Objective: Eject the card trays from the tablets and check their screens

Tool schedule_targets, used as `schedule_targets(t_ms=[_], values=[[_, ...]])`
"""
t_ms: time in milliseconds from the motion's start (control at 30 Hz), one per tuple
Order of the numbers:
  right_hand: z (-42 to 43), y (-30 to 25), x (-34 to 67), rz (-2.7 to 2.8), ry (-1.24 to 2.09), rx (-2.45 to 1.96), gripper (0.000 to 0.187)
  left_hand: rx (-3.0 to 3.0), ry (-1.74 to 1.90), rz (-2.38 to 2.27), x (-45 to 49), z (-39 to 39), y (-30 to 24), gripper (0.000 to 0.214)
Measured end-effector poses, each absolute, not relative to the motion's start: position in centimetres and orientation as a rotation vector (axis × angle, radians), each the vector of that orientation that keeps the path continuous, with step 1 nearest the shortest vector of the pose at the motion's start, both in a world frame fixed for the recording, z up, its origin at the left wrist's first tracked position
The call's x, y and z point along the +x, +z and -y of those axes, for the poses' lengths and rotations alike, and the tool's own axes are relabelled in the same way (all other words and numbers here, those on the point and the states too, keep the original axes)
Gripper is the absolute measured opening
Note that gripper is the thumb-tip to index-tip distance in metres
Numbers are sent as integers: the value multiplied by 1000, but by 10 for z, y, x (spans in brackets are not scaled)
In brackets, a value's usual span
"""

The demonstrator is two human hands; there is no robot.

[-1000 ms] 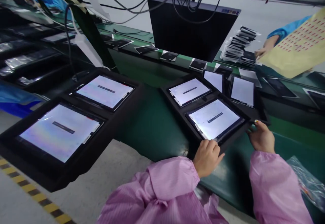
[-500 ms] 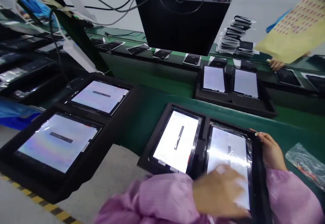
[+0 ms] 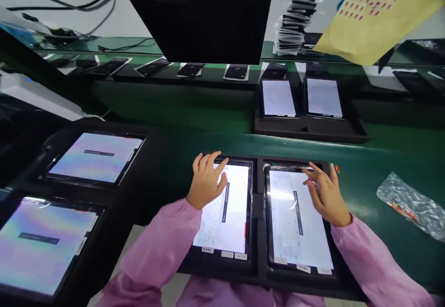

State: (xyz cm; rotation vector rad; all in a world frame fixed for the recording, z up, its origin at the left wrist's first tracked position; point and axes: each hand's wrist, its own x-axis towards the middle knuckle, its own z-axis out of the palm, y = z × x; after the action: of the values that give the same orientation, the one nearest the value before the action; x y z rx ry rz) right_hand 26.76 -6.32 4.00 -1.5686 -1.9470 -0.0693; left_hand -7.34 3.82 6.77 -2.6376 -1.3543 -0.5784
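Observation:
A black tray [image 3: 257,233] lies on the green bench right in front of me, holding two lit tablets side by side. My left hand [image 3: 206,179] rests on the top left corner of the left tablet [image 3: 225,216], fingers spread. My right hand [image 3: 324,191] lies over the upper right of the right tablet [image 3: 295,221], fingers stretched out on its glossy screen film. Both arms wear pink sleeves.
A second black tray [image 3: 306,128] with two lit tablets stands farther back. At the left sits another tray [image 3: 69,195] with two lit tablets. A black monitor [image 3: 205,15] hangs overhead. A clear plastic bag [image 3: 410,205] lies at the right. Phones line the conveyor behind; a yellow sheet [image 3: 375,15] is top right.
The tray with two tablets has been turned and set down square in front of me. My hands left its edges and now lie on the two screens.

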Motion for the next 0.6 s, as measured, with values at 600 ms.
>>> schedule_targets(t_ms=[600], values=[[132, 49, 211, 1849, 148, -1536, 16, -2842, -527, 1037, -101, 21, 51, 32]])
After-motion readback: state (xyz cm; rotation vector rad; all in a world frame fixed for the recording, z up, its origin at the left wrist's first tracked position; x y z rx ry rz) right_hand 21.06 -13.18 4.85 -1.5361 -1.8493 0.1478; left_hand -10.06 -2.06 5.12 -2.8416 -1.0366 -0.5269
